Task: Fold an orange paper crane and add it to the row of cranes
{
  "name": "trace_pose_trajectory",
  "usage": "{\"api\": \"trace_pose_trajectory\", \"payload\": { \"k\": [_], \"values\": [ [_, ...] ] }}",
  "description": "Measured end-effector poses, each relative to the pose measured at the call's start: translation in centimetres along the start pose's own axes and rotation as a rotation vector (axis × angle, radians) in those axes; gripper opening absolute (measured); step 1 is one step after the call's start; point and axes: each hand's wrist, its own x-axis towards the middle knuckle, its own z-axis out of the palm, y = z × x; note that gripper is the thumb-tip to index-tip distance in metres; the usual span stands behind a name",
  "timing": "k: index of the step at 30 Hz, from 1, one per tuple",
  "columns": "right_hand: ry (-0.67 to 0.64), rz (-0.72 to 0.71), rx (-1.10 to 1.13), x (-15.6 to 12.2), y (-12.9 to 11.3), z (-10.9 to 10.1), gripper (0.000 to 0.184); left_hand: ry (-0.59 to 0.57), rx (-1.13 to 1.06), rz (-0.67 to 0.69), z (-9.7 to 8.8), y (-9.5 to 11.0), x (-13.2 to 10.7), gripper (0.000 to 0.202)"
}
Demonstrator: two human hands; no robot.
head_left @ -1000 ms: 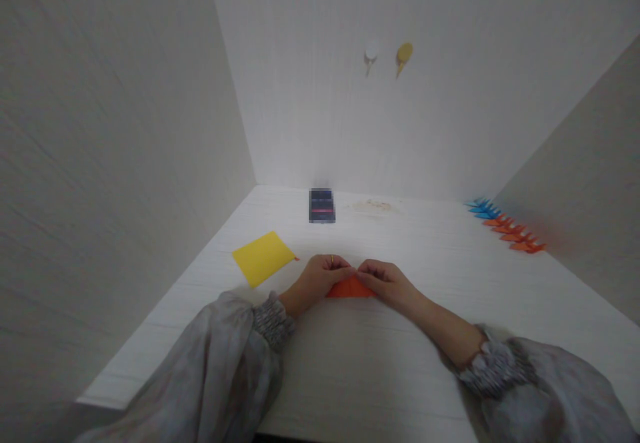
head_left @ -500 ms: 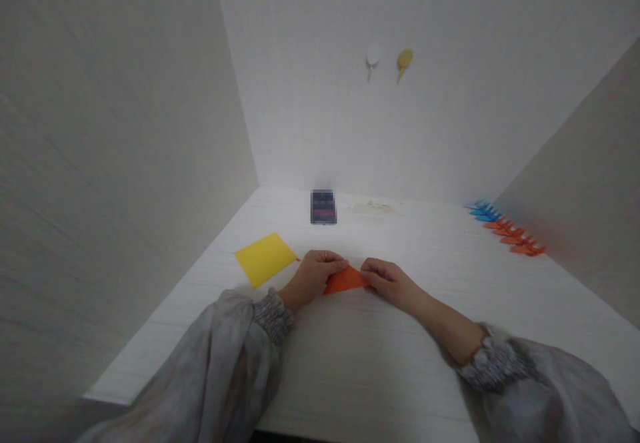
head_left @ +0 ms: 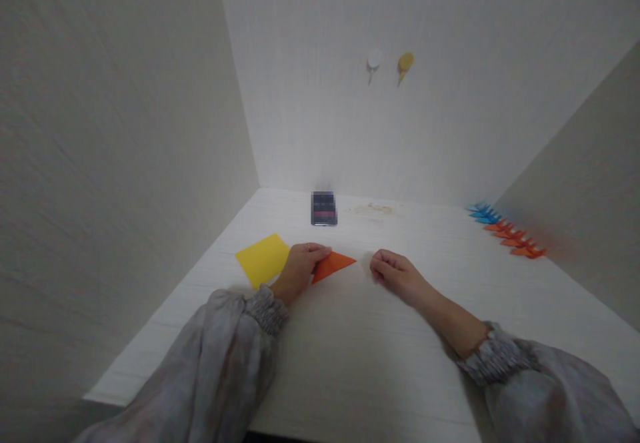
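My left hand (head_left: 299,268) pinches the left end of an orange folded paper triangle (head_left: 334,263) over the white table (head_left: 380,363). The triangle's tip points right. My right hand (head_left: 395,273) rests a little to the right of the paper, apart from it, fingers curled loosely with nothing in them. A yellow paper square (head_left: 262,257) lies flat just left of my left hand.
A dark phone (head_left: 323,207) lies at the back of the table. A row of folded blue (head_left: 482,212) and orange paper pieces (head_left: 515,241) runs along the right wall. Two round hooks, white (head_left: 373,60) and yellow (head_left: 405,63), are on the back wall. Walls close in on three sides.
My right hand has let go of the orange paper and moved right. My left hand has carried the paper left and farther back.
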Motion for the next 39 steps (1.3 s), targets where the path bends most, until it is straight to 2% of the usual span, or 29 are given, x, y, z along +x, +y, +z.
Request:
{"api": "trace_pose_trajectory", "payload": {
  "k": [3,7,13,17,22,24,27,30,35,39],
  "values": [
    [0.025,-0.039,0.013,-0.2,-0.5,0.7,0.027,-0.087,0.095,0.039,1.0,0.0,-0.8,0.023],
    [-0.054,-0.014,-0.135,-0.8,-1.3,1.8,0.023,-0.188,0.274,0.097,2.4,0.3,-2.1,0.025],
    [-0.071,0.024,-0.213,-0.7,-1.5,1.7,0.020,-0.258,0.409,0.115,2.5,0.0,-1.9,0.030],
    [-0.047,0.061,-0.327,-0.6,-1.3,1.4,0.018,-0.218,0.704,0.312,2.1,0.2,-2.0,0.029],
    [0.009,0.007,-0.695,-1.1,-1.3,1.5,0.016,-0.173,1.065,0.512,2.1,0.9,-3.2,0.025],
    [0.025,0.000,-0.793,-1.3,-1.4,1.6,0.012,-0.221,1.173,0.595,2.1,0.9,-3.8,0.023],
    [0.001,-0.014,-0.893,-1.6,-1.7,1.7,0.017,-0.414,1.308,0.745,2.2,0.7,-4.5,0.024],
    [-0.068,-0.110,-0.995,-1.6,-1.9,1.4,0.016,-0.509,1.399,0.839,2.3,0.4,-4.8,0.027],
    [-0.115,-0.367,-1.065,-1.6,-1.6,0.7,0.022,-0.485,1.493,0.875,2.3,0.0,-4.9,0.027],
    [-0.181,-0.426,-1.098,-1.9,-1.5,0.5,0.027,-0.484,1.551,0.880,2.4,0.2,-5.1,0.030]
  ]
}}
